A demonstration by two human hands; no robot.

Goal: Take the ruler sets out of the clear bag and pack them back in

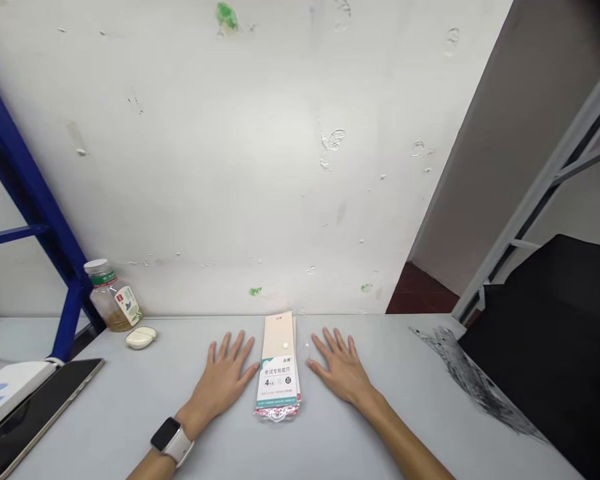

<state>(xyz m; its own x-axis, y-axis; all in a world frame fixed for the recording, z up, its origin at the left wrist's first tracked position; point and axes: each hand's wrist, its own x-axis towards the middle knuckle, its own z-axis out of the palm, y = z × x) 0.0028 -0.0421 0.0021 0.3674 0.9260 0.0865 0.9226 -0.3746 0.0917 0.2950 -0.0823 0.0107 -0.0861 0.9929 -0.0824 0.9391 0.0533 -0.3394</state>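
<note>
My left hand (226, 378) lies palm down on the grey table with its fingers spread, its thumb close to the left side of a packaged ruler set (279, 373). A watch with a pale strap (171, 440) is on the left wrist. On the other side of the package, my right hand (341, 370) also rests flat, fingers apart, and holds nothing. The ruler set is in a clear plastic sleeve with a cream pouch and a white and teal label. It lies lengthwise between the hands, its far end near the wall.
A clear jar with a white lid (111, 297) stands at the back left, near a small cream case (141, 338). A dark tablet (40, 413) and a white box (15, 393) lie at the left. Blue frame (40, 193) rises there; black fabric (545, 347) hangs at right.
</note>
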